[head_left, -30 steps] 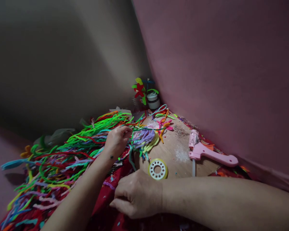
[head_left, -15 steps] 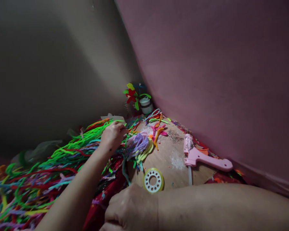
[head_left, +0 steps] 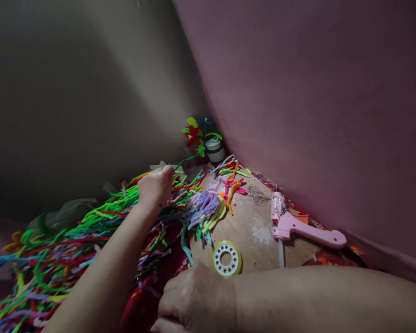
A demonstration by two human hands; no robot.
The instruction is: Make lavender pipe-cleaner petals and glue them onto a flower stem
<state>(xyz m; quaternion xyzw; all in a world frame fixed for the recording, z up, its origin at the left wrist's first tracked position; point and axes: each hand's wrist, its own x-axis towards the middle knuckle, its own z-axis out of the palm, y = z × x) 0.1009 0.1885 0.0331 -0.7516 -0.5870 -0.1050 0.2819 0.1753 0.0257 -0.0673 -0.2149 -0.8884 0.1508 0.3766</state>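
My left hand (head_left: 155,185) reaches out over a big heap of coloured pipe cleaners (head_left: 65,240) and pinches a dark green pipe cleaner (head_left: 185,160), whose free end points toward the far corner. My right hand (head_left: 196,303) rests low at the front with its fingers curled down against the red cloth (head_left: 142,300); whether it holds anything is hidden. A bundle of purple and yellow pipe cleaners (head_left: 206,208) lies on the round wooden board (head_left: 253,231) between the hands.
A tape roll (head_left: 226,258) and a pink glue gun (head_left: 298,224) lie on the board. A pipe-cleaner flower (head_left: 194,134) and a small white jar (head_left: 215,149) stand in the corner where the grey and pink walls meet. A clear bag (head_left: 64,212) lies behind the heap.
My left hand has lifted away from the purple bundle toward the far corner, drawing a green pipe cleaner up out of the heap. My right hand has slid nearer the bottom edge.
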